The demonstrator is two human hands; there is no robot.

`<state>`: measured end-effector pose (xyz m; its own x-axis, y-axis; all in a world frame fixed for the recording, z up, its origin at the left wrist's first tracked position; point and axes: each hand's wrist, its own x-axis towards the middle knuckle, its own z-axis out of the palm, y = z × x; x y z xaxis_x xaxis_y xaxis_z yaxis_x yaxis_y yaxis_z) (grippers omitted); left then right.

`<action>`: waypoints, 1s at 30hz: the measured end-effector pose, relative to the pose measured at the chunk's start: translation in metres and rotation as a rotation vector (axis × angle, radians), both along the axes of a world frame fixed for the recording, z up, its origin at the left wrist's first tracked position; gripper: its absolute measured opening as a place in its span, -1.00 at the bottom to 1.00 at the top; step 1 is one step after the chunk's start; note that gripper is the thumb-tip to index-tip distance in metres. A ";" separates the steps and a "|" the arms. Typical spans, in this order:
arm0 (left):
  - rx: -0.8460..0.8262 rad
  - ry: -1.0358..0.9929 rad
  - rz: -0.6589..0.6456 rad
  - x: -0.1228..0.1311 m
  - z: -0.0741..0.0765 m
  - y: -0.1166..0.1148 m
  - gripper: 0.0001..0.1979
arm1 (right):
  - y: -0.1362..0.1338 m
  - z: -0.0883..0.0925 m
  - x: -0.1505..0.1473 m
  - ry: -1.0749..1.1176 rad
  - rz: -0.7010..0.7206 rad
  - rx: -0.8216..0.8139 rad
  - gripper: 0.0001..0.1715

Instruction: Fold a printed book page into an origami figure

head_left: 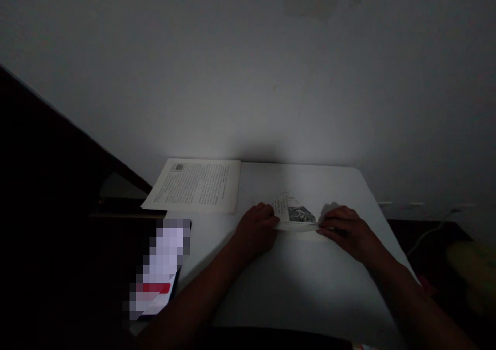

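Note:
A folded sheet of printed paper, with text and a dark picture on it, lies on the white table between my hands. Its upper part narrows toward a point, and a pale strip runs along its near edge. My left hand is closed over the paper's left end, fingers curled. At the right end, my right hand pinches the near strip between thumb and fingers. How many layers the paper has, I cannot tell.
A stack of printed pages with a small square code lies at the table's back left. A phone with a lit, blurred screen rests along the left edge, beside my left forearm. Behind the table rises a grey wall. A pale cable shows at right.

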<state>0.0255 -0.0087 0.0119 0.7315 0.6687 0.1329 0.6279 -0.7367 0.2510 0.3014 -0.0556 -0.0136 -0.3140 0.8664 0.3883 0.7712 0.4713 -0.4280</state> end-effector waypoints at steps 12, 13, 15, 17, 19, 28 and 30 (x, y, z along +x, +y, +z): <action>0.054 0.024 0.029 0.006 -0.005 0.005 -0.80 | 0.021 0.015 -0.030 -0.102 0.096 -0.056 -0.82; 0.044 0.021 0.042 0.007 -0.005 0.005 -0.79 | 0.024 0.015 -0.030 -0.103 0.094 -0.070 -0.82; 0.007 0.019 0.080 0.009 -0.002 0.006 -0.79 | 0.028 0.015 -0.029 -0.109 0.086 -0.098 -0.80; -0.049 0.035 0.127 0.011 0.001 0.008 -0.79 | 0.030 0.015 -0.029 -0.110 0.066 -0.126 -0.79; -0.103 0.077 0.159 0.014 0.005 0.011 -0.79 | 0.031 0.016 -0.030 -0.105 0.025 -0.165 -0.76; -0.289 0.273 0.253 0.028 0.024 0.025 -0.73 | 0.035 0.030 -0.039 -0.090 -0.186 -0.488 -0.62; -0.332 0.296 0.293 0.031 0.028 0.026 -0.73 | 0.037 0.034 -0.040 -0.091 -0.209 -0.549 -0.61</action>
<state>0.0563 0.0171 0.0400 0.4822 0.8215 -0.3044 0.8746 -0.4313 0.2214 0.2609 -0.0186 0.0202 -0.1261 0.9798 -0.1549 0.8688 0.0338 -0.4940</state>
